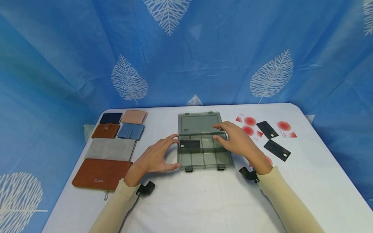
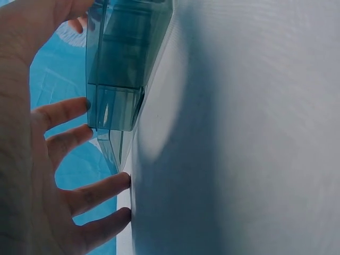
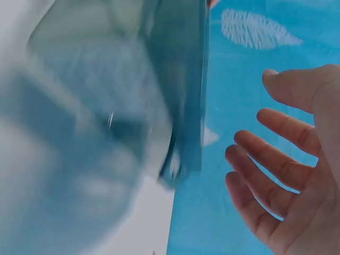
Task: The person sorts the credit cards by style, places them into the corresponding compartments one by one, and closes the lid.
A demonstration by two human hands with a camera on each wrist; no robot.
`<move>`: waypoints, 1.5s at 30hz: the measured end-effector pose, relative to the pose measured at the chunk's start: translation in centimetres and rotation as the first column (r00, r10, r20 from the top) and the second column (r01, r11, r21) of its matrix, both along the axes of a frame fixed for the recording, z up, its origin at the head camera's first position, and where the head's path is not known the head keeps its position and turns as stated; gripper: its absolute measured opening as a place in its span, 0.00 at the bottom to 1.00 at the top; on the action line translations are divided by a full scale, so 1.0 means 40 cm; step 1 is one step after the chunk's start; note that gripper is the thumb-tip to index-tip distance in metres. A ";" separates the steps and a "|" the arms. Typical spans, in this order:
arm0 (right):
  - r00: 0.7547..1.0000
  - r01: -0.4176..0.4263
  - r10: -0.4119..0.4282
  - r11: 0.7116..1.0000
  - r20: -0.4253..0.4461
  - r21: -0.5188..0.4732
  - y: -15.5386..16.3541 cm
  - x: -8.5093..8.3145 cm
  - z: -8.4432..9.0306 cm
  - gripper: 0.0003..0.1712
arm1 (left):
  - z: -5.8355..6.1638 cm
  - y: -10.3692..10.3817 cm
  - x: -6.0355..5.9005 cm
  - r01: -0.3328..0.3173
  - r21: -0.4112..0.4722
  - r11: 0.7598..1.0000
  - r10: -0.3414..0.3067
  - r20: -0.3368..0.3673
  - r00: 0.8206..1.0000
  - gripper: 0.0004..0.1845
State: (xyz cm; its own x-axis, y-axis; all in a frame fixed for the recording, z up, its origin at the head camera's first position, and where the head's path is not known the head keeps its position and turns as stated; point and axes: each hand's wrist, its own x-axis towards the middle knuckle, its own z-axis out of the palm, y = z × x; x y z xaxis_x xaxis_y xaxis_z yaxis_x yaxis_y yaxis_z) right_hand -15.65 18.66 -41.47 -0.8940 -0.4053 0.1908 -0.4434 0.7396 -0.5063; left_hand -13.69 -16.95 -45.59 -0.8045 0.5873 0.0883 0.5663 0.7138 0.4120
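Your left hand (image 1: 154, 158) rests with relaxed, spread fingers against the nine o'clock side of the open grey compartment box (image 1: 204, 158) at the table's (image 1: 204, 200) centre, a black card (image 1: 190, 146) lying in its upper-left cell, while your right hand (image 1: 237, 140) hovers wide over its three o'clock half, holding nothing

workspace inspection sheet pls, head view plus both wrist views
surface: white table, rounded corners.
job's things: open grey compartment box, lid laid back; one black card in box.
clutter: six wallets on the left; red-dot cards and two black cards on the right.
fingers: left hand open, fingers at the box's left edge; right hand open over the box's right half, contact unclear.
cables: nothing seen.
surroundings: blue leaf-print cloth behind.
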 end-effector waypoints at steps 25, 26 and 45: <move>0.975 0.203 -0.210 0.975 0.072 0.087 0.245 -0.026 -0.042 0.33 | -0.014 -0.004 0.002 0.053 0.070 0.996 -0.050 -0.037 0.998 0.46; 0.974 0.205 -0.212 0.975 0.081 0.086 0.251 -0.028 -0.043 0.34 | -0.014 -0.003 0.002 0.048 0.067 0.997 -0.046 -0.031 0.998 0.47; 0.924 0.249 -0.289 0.952 0.251 0.181 0.335 -0.046 -0.063 0.42 | -0.008 -0.003 -0.004 0.027 0.037 0.999 -0.026 -0.011 1.000 0.48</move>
